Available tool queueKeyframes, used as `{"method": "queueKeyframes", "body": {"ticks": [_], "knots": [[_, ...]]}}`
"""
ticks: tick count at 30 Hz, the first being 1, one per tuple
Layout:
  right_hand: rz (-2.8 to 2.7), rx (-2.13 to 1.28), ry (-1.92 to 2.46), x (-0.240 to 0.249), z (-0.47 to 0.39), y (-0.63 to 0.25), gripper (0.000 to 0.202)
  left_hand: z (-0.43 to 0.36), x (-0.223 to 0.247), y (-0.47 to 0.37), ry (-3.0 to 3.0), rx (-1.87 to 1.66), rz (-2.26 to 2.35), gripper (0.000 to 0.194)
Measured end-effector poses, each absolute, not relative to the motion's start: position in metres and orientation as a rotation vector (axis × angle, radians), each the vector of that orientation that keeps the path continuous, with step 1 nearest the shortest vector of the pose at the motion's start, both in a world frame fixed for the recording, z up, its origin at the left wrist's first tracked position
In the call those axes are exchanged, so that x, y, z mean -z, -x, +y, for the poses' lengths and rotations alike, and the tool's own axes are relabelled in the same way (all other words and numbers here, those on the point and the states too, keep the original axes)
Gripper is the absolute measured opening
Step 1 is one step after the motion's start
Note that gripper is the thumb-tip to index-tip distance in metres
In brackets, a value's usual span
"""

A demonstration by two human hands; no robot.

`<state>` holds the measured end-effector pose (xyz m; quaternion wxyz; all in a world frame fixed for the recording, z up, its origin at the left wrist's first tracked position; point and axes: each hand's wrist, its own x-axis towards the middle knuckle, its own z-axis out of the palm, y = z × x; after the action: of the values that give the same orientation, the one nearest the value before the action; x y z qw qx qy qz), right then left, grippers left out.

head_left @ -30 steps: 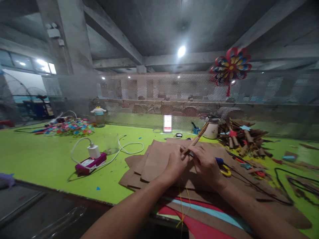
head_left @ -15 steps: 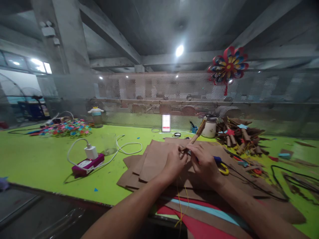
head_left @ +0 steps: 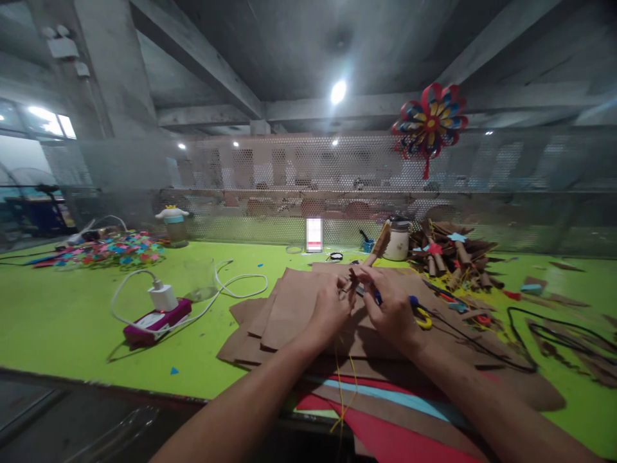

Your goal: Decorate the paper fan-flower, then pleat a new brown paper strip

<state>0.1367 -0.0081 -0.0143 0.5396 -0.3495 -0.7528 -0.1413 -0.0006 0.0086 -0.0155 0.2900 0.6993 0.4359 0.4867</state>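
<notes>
Both hands meet over a stack of brown paper sheets (head_left: 289, 308). My left hand (head_left: 331, 307) pinches the near end of a rolled brown paper piece (head_left: 378, 247), which points up and away. My right hand (head_left: 393, 308) has its fingers closed at the same end, from the right side. A small dark folded bit of the paper sticks up between the fingertips. Yellow string (head_left: 342, 392) hangs below the hands past the table edge. By the right hand lie a blue handle (head_left: 413, 301) with a black cord and a yellow loop handle (head_left: 424, 318).
A pile of brown paper rolls with stars (head_left: 453, 254) stands right, beside a lidded jar (head_left: 398, 241). At left are a purple power strip (head_left: 157, 325), a clear cup (head_left: 200, 283) and colourful paper stars (head_left: 120, 247). Red paper (head_left: 390, 437) overhangs the front edge. A phone (head_left: 314, 234) stands behind.
The view has shifted slightly to the right. My fingers have moved a little at the roll's near end, and the dark paper bit now stands up between them.
</notes>
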Motion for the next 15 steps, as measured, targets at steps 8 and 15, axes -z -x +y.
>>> {"method": "queueKeyframes", "body": {"ticks": [8,15], "knots": [[-1.746,0.397,0.810,0.005,-0.010,-0.139,0.041,0.002,0.009,-0.001,-1.724,-1.282,1.044,0.023],[-1.626,0.433,0.842,-0.010,-0.016,-0.144,0.021,0.005,0.009,-0.003,-1.570,-1.295,0.822,0.025]]}}
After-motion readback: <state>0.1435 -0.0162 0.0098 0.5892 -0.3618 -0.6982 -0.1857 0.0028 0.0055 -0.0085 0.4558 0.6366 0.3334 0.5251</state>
